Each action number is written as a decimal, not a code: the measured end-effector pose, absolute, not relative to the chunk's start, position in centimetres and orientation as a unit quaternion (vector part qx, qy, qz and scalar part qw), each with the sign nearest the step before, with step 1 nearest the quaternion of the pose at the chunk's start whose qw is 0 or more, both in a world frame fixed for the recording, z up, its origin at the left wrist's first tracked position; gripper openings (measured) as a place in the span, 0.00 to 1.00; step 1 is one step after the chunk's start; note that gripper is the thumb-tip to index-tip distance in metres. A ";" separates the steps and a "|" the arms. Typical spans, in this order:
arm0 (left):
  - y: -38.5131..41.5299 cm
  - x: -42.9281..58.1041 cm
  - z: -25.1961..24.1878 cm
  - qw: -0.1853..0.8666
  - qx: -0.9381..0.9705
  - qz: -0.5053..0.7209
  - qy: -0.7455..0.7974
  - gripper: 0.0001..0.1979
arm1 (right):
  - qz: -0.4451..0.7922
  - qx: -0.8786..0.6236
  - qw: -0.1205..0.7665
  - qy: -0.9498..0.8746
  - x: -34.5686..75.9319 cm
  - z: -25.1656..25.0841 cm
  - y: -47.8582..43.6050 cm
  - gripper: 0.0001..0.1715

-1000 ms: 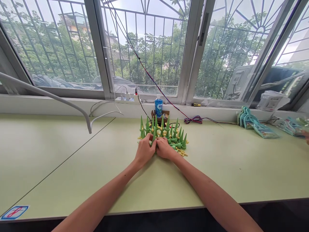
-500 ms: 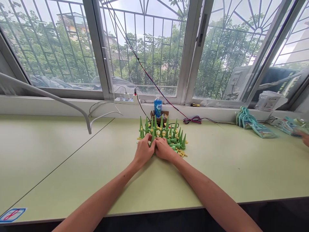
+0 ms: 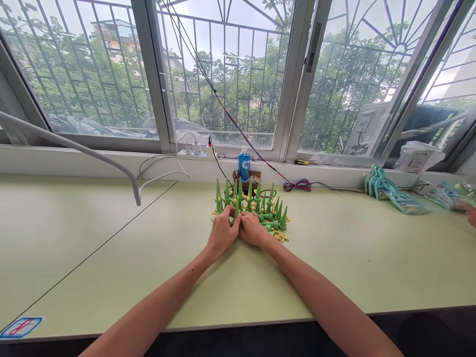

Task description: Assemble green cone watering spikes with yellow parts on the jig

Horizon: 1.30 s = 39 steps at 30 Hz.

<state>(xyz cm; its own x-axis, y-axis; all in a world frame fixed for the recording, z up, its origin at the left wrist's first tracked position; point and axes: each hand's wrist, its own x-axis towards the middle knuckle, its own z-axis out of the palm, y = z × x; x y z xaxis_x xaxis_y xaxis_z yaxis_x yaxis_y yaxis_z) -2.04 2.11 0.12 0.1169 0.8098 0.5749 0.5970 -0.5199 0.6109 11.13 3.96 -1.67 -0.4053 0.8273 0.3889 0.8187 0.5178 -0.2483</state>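
Observation:
In the head view, my left hand [image 3: 220, 232] is closed around a green cone-shaped plastic spike [image 3: 237, 209], its point upward. My right hand [image 3: 254, 230] rests against it with fingers curled in; whatever it pinches is hidden behind the knuckles. Just beyond both hands stand several more green spikes [image 3: 258, 192], many with small yellow valve-like pieces at their bases. To the right of my right hand lie ribbed green parts [image 3: 270, 226] on their sides and a few loose yellow pieces [image 3: 281, 236].
Behind the spikes, a blue bottle [image 3: 244, 166] stands in a small brown box [image 3: 256, 179]. A coiled cable [image 3: 296, 185] and teal packaged items [image 3: 388, 191] lie along the sill. A grey hose-like arm [image 3: 122, 173] juts in from the left. Another person's hand [image 3: 470, 213] shows at the right edge.
Both hands keep almost the same pose around the spike. The whole view has shifted very slightly.

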 end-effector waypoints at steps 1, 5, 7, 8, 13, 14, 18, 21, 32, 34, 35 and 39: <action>2.1 -2.0 0.1 0.114 0.738 0.463 0.478 0.06 | 0.011 -0.489 0.238 -0.839 11.1 -1.7 4.0 0.11; 2.1 -2.1 0.1 0.112 0.737 0.464 0.479 0.06 | 0.016 -0.490 0.238 -0.838 11.1 -1.7 4.2 0.10; 2.1 -2.2 0.1 0.109 0.737 0.464 0.479 0.06 | 0.022 -0.489 0.239 -0.838 11.1 -1.8 4.2 0.10; 2.1 -2.2 0.1 0.106 0.736 0.465 0.480 0.06 | 0.025 -0.486 0.242 -0.839 11.1 -1.8 4.2 0.10; 2.2 -2.2 0.2 0.090 0.733 0.469 0.484 0.06 | 0.037 -0.459 0.268 -0.846 11.1 -2.0 4.4 0.11; 2.2 -2.2 0.2 0.088 0.733 0.469 0.485 0.06 | 0.040 -0.455 0.273 -0.846 11.1 -2.0 4.4 0.11; 2.1 -2.1 0.4 0.089 0.728 0.478 0.483 0.07 | 0.056 -0.450 0.297 -0.840 11.1 -2.1 4.4 0.10; 2.0 -2.1 0.6 0.096 0.718 0.493 0.483 0.08 | 0.069 -0.444 0.327 -0.831 11.2 -2.1 4.3 0.10; 1.9 -2.1 0.9 0.117 0.698 0.509 0.489 0.08 | 0.067 -0.424 0.445 -0.786 11.9 -1.1 4.6 0.13; 1.9 -2.0 0.9 0.128 0.702 0.506 0.484 0.09 | 0.066 -0.430 0.459 -0.775 12.3 -0.9 4.4 0.11; 1.8 -2.0 0.9 0.135 0.705 0.503 0.480 0.09 | 0.068 -0.434 0.464 -0.770 12.6 -0.8 4.3 0.10; 1.4 -1.6 0.9 0.178 0.728 0.482 0.454 0.09 | 0.075 -0.447 0.480 -0.752 13.5 -0.7 4.0 0.07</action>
